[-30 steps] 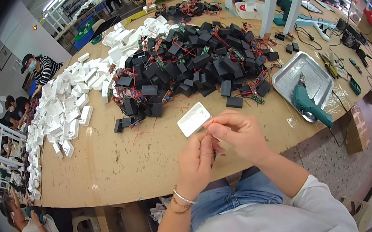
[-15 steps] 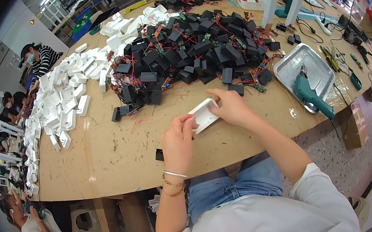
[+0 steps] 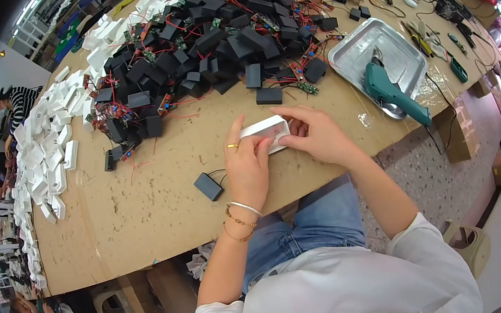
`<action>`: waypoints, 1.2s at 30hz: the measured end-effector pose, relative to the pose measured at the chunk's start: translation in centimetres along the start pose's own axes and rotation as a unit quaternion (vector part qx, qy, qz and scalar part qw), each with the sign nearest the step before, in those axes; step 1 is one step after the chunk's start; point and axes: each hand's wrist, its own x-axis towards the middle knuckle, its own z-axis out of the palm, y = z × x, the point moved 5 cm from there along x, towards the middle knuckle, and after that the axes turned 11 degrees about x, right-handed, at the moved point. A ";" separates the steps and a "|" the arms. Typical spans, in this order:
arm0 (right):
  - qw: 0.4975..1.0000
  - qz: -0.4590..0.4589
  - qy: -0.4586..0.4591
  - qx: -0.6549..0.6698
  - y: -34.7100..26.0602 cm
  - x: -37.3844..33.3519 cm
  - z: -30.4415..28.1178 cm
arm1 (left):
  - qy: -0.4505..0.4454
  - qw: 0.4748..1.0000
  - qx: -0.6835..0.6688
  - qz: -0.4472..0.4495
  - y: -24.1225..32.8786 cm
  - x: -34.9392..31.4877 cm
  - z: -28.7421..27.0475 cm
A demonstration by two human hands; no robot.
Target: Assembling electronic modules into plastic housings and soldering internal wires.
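Observation:
Between my hands is a white plastic casing point(image 3: 264, 127), an open shallow shell held above the near part of the table. My left hand point(image 3: 248, 168) closes on its left end, with the thumb reaching into the hollow. My right hand point(image 3: 319, 136) grips the right end, thumb and fingers bent around the edge. Something small and reddish shows inside by the left thumb, too hidden to name. A black box point(image 3: 209, 186) lies on the table left of my left wrist, and a dark wire runs from it toward that hand.
A heap of black boxes with red wires and circuit boards point(image 3: 205, 48) covers the table's far middle. White casings point(image 3: 50, 151) pile up at left. To the right, a metal tray point(image 3: 339, 59) holds a green power screwdriver point(image 3: 390, 87); pliers point(image 3: 419, 42) lie beyond. Other people sit at left.
My head view has shifted, so the heaps appear farther left and up. The casing has turned more level, and my left thumb now reaches inside it. More of the black box shows.

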 end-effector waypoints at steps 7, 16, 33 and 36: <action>0.997 0.032 -0.027 0.061 1.2 -0.3 -0.7 | 0.007 0.999 0.029 -0.012 0.9 -0.4 0.4; 0.931 -0.086 0.293 -0.197 -3.6 -6.0 -9.5 | 0.012 0.997 0.080 -0.014 0.8 -0.5 0.4; 0.857 0.095 0.224 -0.454 1.7 -6.1 -18.3 | 0.031 0.954 0.234 0.185 2.4 1.3 1.0; 0.846 0.060 0.273 -0.453 1.1 -7.9 -16.6 | 0.030 0.957 0.219 0.188 2.3 0.7 0.9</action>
